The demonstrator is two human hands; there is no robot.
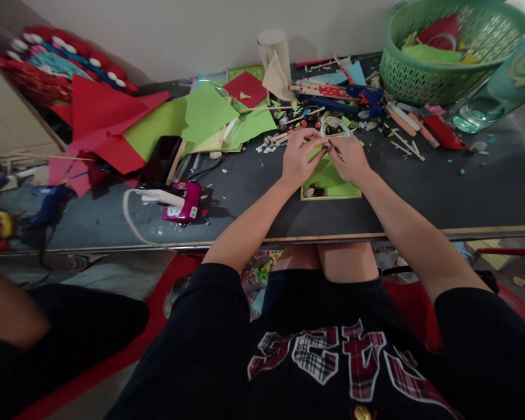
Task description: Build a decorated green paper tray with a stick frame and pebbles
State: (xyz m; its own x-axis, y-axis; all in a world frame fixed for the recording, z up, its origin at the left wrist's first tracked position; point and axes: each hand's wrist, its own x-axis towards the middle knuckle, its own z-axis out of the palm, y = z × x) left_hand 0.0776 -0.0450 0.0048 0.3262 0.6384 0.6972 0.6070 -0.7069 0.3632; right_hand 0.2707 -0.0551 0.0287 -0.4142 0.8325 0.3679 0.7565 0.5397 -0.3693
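Observation:
Both my hands meet over a small green card (332,182) lying on the dark table (464,186). My left hand (298,156) is closed, its fingers pinched together at the card's far edge. My right hand (349,157) is closed too, pinching a small pale piece against the left hand's fingertips; what it is I cannot make out. A few small dark beads (315,190) lie on the near left corner of the card. A white ring-shaped piece (335,123) lies just beyond my fingers.
Green and red paper sheets (192,119) cover the far left. A blue glue gun (365,96), sticks and scraps lie behind my hands. A green basket (450,49) stands far right, beside a glass bottle (499,87). A phone (163,158) and pink power strip (182,201) lie left. Another person's arm (0,227) is at far left.

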